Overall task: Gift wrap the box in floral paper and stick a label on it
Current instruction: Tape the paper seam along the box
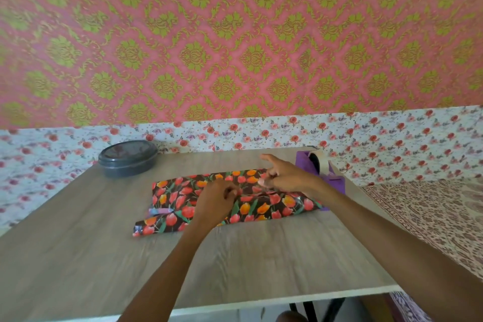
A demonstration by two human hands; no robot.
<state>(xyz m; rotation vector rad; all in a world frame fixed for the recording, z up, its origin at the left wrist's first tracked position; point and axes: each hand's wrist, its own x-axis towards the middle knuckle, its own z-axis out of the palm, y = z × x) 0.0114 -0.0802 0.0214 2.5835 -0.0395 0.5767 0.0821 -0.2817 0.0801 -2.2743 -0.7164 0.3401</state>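
the box [261,206] lies wrapped in floral paper [177,191] in the middle of the counter [104,256], with loose paper sticking out past its left end. the left hand [215,201] rests on top, fingers curled onto the paper's overlapping edge. the right hand [285,175] hovers just beside it with its forefinger out and its thumb and other fingers drawn together; i cannot tell what they pinch. a purple tape dispenser [321,165] stands just behind, and a dark lidded container [128,158] sits far left.
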